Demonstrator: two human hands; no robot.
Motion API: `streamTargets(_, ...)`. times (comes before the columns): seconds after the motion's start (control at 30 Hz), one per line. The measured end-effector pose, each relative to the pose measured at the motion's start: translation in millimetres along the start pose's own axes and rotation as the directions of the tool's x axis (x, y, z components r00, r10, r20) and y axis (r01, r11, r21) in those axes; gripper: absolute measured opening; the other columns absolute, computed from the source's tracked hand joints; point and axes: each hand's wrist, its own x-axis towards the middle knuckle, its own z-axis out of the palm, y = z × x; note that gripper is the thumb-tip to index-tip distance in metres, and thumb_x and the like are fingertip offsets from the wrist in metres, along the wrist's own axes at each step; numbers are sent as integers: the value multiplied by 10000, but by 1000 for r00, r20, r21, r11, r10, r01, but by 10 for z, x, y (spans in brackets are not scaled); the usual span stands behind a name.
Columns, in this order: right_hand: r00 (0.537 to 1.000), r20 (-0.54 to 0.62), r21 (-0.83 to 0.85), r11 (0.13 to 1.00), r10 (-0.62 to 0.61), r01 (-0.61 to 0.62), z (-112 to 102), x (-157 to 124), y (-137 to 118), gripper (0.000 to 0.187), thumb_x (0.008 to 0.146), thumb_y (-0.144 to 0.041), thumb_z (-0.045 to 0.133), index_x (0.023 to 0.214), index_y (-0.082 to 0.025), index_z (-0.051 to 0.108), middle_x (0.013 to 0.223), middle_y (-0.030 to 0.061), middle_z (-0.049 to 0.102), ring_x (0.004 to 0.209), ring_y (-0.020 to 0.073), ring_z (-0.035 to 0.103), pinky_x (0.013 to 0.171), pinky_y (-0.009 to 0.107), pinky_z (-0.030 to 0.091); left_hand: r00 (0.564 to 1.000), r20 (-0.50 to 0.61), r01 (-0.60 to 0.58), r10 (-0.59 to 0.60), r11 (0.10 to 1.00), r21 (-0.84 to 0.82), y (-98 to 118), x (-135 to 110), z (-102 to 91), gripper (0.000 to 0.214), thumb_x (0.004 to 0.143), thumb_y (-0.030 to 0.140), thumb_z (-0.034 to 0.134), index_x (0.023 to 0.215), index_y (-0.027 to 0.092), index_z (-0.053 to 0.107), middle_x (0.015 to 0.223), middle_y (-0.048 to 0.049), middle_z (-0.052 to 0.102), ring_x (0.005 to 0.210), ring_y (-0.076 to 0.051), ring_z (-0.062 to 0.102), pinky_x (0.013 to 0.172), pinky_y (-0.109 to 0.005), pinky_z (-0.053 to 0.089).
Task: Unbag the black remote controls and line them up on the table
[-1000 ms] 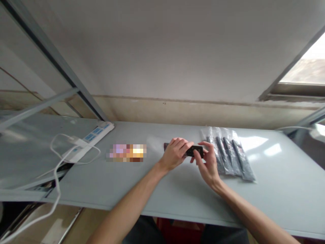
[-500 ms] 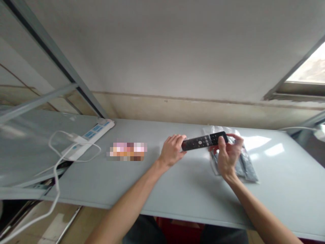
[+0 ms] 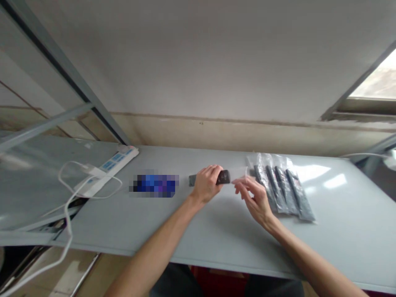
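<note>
A black remote control (image 3: 224,177) lies crosswise in my left hand (image 3: 208,180), whose fingers wrap over its middle. Both of its ends stick out, and the hand hides the buttons between. Clear plastic, apparently the loose end of a thin bag (image 3: 240,172), extends from the remote's right end. At that plastic my right hand (image 3: 254,199) has its thumb and fingers drawn together in a pinch. Just beyond the right hand, several dark remotes in clear bags (image 3: 286,189) lie side by side on the grey table (image 3: 198,235).
A pixelated, phone-sized object (image 3: 156,185) lies left of my left hand. Farther left are a white power strip (image 3: 108,167) and a looping white cable (image 3: 69,222). A metal frame post (image 3: 93,105) rises at the left, and a wall (image 3: 201,132) backs the table.
The remote has shifted left, deeper into my left hand. My right hand has let go of its right end and moved left and slightly down, uncovering the bagged remotes.
</note>
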Motion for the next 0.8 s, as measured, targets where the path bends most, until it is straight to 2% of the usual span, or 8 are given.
streamTargets(0.07,998,-57,5,1000,-14,14,-29,24,-14,308,1074,-409,534,937,-228,743,822,40,661,694,161,601,567,284,481,1000,3,-5,5,1000,-2,4,0,7,284,854,96,696,1073,234,578,1033,-63,745,953,-270,718,838,-397,562)
streamTargets(0.13,984,-179,23,1000,-13,17,-72,58,-33,312,1074,-403,540,899,-228,729,828,34,681,664,150,588,585,293,477,1000,18,-14,14,1000,-9,10,-4,22,374,853,125,729,1172,237,569,1117,-78,749,1013,-286,722,874,-421,574)
streamTargets(0.23,931,-364,57,998,30,-10,-135,119,-66,297,1063,-420,562,927,-227,742,879,33,723,619,137,581,584,300,483,999,50,-11,13,999,-39,20,-11,44,534,832,153,770,1300,247,532,1228,-92,736,1078,-301,721,909,-444,589)
streamTargets(0.3,904,-424,88,996,61,-25,-164,157,-85,302,1056,-433,567,961,-223,761,924,44,753,631,142,616,571,298,505,998,66,7,-3,998,-60,22,-12,50,595,825,164,772,1353,250,510,1257,-89,731,1092,-293,726,918,-433,595)
streamTargets(0.43,889,-434,217,975,149,-57,-187,202,-95,325,1036,-470,587,1078,-208,775,1078,93,786,798,195,736,562,290,565,994,103,51,-42,995,-85,28,-7,52,678,844,209,746,1457,240,457,1257,-81,738,1067,-272,745,891,-394,603)
streamTargets(0.57,892,-382,302,945,242,-127,-195,214,-64,396,1028,-506,584,1216,-194,738,1137,124,792,770,207,773,540,280,562,986,167,32,-10,992,-125,39,-16,57,769,910,313,724,1573,271,336,1407,-95,686,1139,-282,736,931,-408,604)
streamTargets(0.7,885,-362,362,919,293,-157,-231,231,-9,388,1008,-515,596,1150,-184,741,1136,132,790,758,223,788,523,267,539,974,215,-28,68,983,-182,47,-21,46,869,963,399,690,1660,284,183,1552,-129,578,1278,-298,682,1011,-422,585)
streamTargets(0.8,862,-408,374,916,303,-145,-292,253,36,362,1007,-499,586,1098,-188,745,1116,120,791,730,191,761,523,252,530,971,230,-25,68,983,-182,48,-16,27,815,1012,424,613,1675,260,167,1524,-133,604,1279,-300,682,1025,-425,578)
